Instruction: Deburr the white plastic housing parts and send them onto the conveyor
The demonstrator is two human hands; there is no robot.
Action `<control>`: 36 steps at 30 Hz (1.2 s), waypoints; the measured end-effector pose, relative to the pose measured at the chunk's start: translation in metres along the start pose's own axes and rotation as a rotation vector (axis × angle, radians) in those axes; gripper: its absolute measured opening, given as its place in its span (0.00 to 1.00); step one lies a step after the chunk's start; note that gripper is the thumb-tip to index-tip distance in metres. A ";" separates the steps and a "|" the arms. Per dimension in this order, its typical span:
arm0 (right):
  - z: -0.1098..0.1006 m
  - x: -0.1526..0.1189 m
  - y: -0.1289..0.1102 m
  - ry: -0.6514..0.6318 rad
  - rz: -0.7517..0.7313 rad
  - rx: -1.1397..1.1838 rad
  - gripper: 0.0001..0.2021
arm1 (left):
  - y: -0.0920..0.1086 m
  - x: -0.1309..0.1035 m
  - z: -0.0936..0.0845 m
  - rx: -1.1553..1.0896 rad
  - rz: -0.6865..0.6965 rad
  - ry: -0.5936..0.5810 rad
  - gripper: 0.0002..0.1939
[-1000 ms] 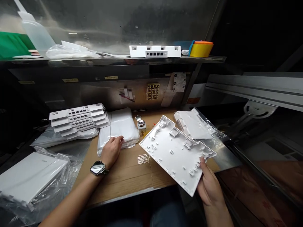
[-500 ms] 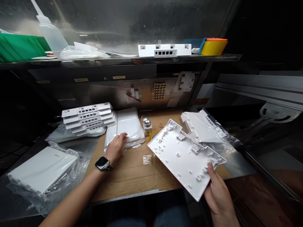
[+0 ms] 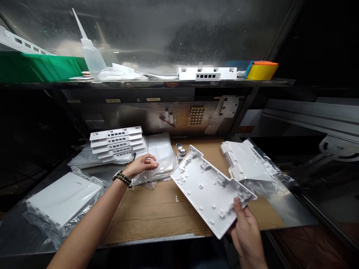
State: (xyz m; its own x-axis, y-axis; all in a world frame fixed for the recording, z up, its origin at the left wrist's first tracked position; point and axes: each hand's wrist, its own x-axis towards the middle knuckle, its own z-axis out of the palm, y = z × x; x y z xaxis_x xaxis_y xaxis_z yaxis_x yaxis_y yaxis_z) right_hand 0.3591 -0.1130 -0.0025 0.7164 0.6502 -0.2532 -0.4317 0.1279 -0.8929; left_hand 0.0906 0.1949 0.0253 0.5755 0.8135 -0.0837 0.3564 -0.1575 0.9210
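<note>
Turned at the wrist since the earlier frame, the left hand now shows a beaded bracelet instead of a watch face, and reaches farther over the pile of plastic bags, whose top film has crumpled; its fingers are half curled, thumb and forefinger close together at the film, though whether they pinch it cannot be told; the right hand grips a white cover by the short edge farthest from the pile, thumb on the inner face; this cover hangs above the worktop, right of the pile and nearer the body, its long axis slanting from beside the pile toward the right hand; a small jar stands just right of the pile, stacked covers to its left.
</note>
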 end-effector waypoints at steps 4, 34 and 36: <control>0.044 -0.013 0.008 -0.087 -0.182 -0.259 0.31 | -0.007 0.000 0.011 -0.009 0.050 0.079 0.28; 0.066 -0.024 0.064 -0.005 -0.531 -0.350 0.26 | 0.059 0.026 -0.012 0.644 0.309 0.066 0.41; 0.062 -0.027 0.073 0.021 -0.583 -0.365 0.24 | 0.068 0.025 -0.010 0.569 0.291 -0.067 0.37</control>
State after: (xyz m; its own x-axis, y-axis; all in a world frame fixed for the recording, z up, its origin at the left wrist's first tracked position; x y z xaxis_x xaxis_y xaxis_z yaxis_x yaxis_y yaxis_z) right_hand 0.2744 -0.0753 -0.0376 0.7875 0.5369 0.3028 0.2373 0.1894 -0.9528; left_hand 0.1219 0.2107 0.0895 0.7455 0.6591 0.0989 0.5030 -0.6537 0.5654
